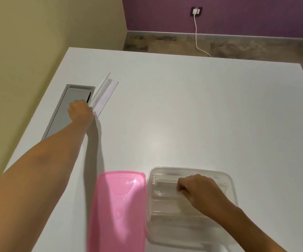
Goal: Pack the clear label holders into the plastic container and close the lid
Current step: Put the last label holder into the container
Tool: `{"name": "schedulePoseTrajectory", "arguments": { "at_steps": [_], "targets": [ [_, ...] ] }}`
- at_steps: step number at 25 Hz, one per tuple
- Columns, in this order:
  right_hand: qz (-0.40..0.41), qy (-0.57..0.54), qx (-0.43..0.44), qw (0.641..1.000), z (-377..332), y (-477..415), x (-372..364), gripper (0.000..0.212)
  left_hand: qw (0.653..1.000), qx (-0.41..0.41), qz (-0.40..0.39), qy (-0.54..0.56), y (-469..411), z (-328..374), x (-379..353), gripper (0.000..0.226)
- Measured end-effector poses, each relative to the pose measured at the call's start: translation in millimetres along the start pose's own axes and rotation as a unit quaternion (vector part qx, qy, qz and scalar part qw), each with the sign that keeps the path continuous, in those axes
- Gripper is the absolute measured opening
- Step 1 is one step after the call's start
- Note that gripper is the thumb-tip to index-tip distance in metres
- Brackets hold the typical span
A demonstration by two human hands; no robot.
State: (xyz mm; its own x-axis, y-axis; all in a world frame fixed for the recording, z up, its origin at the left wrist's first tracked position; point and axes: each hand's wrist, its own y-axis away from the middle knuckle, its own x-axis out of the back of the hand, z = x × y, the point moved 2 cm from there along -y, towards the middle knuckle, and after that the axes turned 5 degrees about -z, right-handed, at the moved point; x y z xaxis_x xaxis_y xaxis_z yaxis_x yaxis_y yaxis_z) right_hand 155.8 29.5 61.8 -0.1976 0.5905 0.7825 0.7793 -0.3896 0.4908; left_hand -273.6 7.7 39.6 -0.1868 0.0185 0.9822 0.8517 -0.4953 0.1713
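Observation:
A clear plastic container [232, 180] stands open at the near right of the white table, with several clear label holders [165, 202] lying inside. My right hand [198, 188] is down in the container, fingers closed on one of those holders. The pink lid [118, 210] lies flat on the table just left of the container. Far out on the left, my left hand [80, 110] grips the near end of clear label holders [104, 93] that lie on the table.
A grey cable hatch [61, 113] is set into the white table [183, 106] under and left of my left hand. Beyond the far edge are the floor, a purple wall and a white charger cable [197, 37].

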Motion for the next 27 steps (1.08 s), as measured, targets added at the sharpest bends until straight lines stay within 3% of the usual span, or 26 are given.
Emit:
{"name": "schedulePoseTrajectory", "arguments": {
  "at_steps": [6,11,15,20,24,27],
  "targets": [
    [-0.015,-0.018,-0.010,1.000,-0.7,-1.6,1.9,0.014,0.997,0.046,-0.030,0.048,-14.4,1.4,-19.1,0.012],
    [-0.003,-0.032,-0.010,0.999,-2.1,2.5,2.1,0.015,0.987,0.076,0.018,0.138,-15.7,-6.3,-13.7,0.016],
    [0.038,-0.059,-0.006,0.998,-5.0,11.6,4.4,0.014,0.961,0.025,0.030,0.273,11.3,-3.6,-5.8,0.017],
    [0.105,-0.185,-0.043,0.976,-8.7,29.2,9.5,0.015,0.872,-0.016,-0.041,0.488,84.9,2.8,4.5,0.014],
    [0.181,-0.284,-0.042,0.941,-16.3,40.7,15.4,0.012,0.761,-0.019,-0.174,0.625,155.9,13.9,18.6,0.009],
    [0.228,-0.376,-0.033,0.897,-26.3,45.9,21.9,0.014,0.671,0.019,-0.289,0.682,209.0,27.6,24.7,0.028]
  ]
}}
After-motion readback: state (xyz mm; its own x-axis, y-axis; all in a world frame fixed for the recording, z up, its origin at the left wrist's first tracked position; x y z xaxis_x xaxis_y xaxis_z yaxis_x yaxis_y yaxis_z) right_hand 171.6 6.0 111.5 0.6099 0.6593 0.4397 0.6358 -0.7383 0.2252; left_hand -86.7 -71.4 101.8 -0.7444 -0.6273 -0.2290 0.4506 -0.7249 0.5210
